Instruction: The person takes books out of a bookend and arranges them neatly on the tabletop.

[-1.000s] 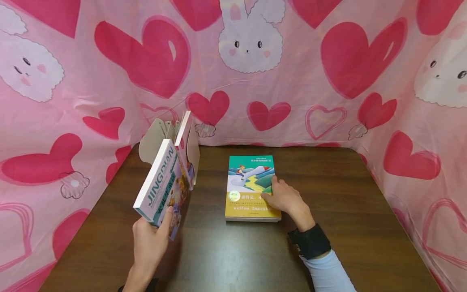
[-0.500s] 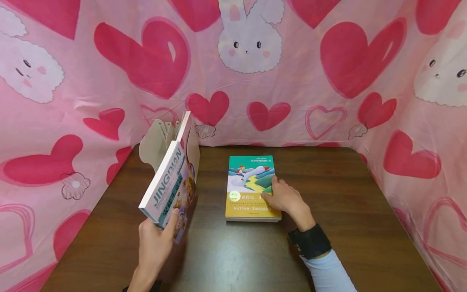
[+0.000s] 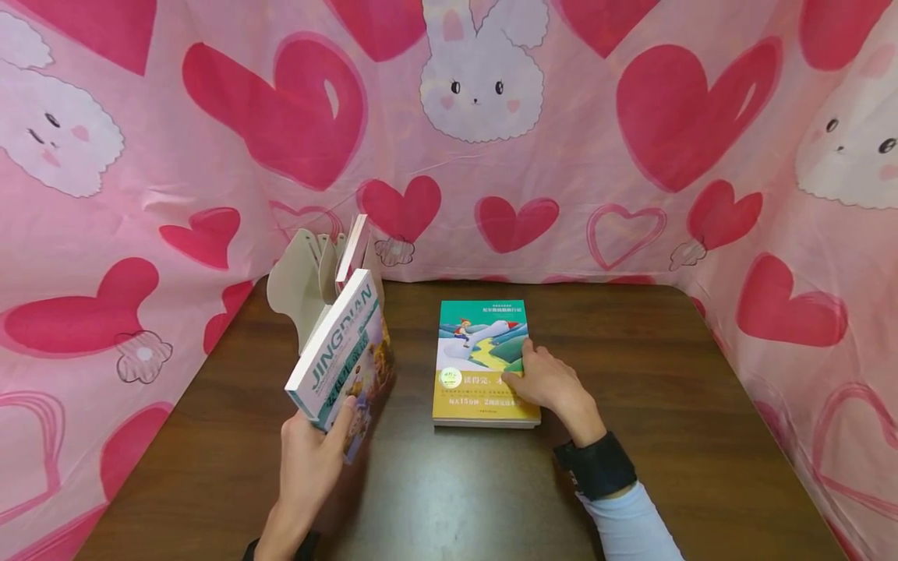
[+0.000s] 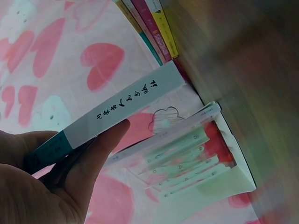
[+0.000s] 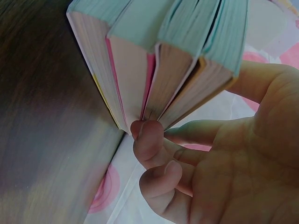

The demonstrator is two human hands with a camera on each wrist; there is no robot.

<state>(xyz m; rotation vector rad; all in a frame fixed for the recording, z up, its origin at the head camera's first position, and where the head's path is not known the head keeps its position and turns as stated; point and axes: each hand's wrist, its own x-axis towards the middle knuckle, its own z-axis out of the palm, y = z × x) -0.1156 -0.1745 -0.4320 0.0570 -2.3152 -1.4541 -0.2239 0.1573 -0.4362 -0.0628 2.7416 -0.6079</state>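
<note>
My left hand [image 3: 309,460] grips a thick white-and-teal book [image 3: 340,351] marked JINGDIAN by its near lower corner, thumb on the cover. The book is held tilted upright, in front of a cream book rack [image 3: 295,284]. In the left wrist view its white-and-teal spine [image 4: 124,102] faces the camera, and the rack [image 4: 205,196] lies beyond. A pink-and-white book [image 3: 353,249] stands in the rack. My right hand [image 3: 557,389] holds the right edge of a stack of books [image 3: 480,343], thumb on the top cover and fingers curled at the side.
The stack, of several books, lies flat on the dark wooden table [image 3: 652,366]. Behind it and along both sides hangs a pink curtain [image 3: 582,148] with hearts and rabbits. The rack's dividers [image 4: 187,175] show in the left wrist view.
My left hand has moved to the right with the book, which now covers more of the pink-and-white book and the rack's right side. My right hand and the stack have stayed put.
</note>
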